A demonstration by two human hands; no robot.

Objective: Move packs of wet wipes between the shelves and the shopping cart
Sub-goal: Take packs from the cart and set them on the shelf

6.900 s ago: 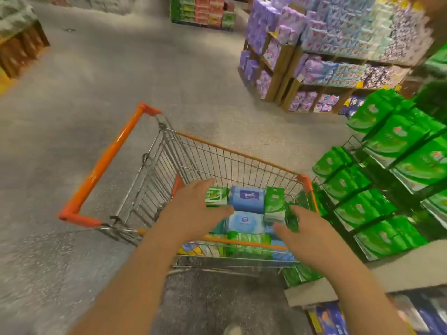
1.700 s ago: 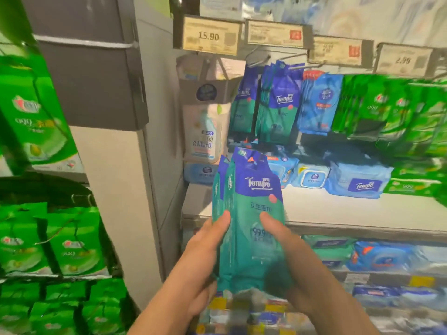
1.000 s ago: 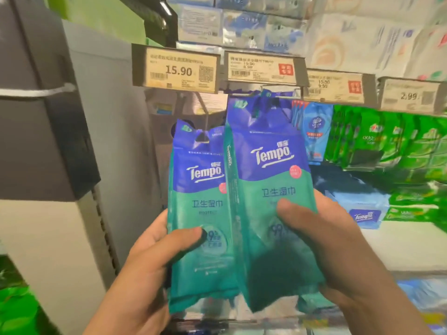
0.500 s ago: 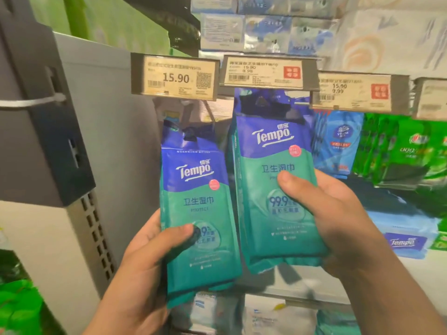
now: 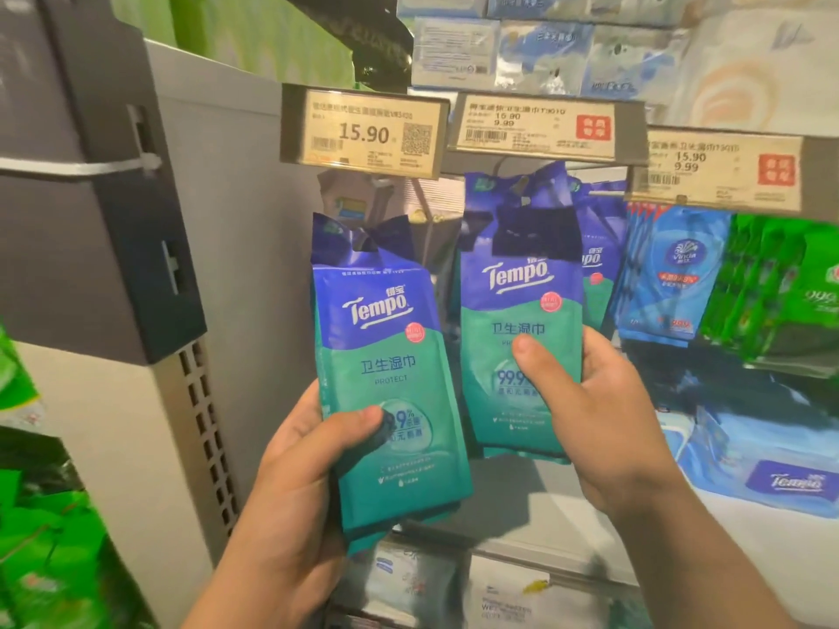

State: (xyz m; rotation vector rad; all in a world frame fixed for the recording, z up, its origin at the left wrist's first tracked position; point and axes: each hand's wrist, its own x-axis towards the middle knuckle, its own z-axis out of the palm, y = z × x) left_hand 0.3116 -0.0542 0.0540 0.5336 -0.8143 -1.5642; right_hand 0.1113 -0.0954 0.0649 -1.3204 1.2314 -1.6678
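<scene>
Two Tempo packs are up at the shelf: the left hand [image 5: 299, 483] grips the left pack [image 5: 386, 401] by its lower edge, and the right hand [image 5: 604, 419] pinches the right pack [image 5: 517, 338] just under the middle price tag [image 5: 540, 129]. To hang it well, line its top hole with the peg, which is hidden. Below that tag runs a white shelf [image 5: 772, 551]; green packs [image 5: 781, 288] hang to its right.

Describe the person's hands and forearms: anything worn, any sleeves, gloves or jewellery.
Both the left hand and the right hand are bare, no gloves, rings, watch or bands showing. Both forearms are bare down to the frame edge; no sleeve visible.
</scene>
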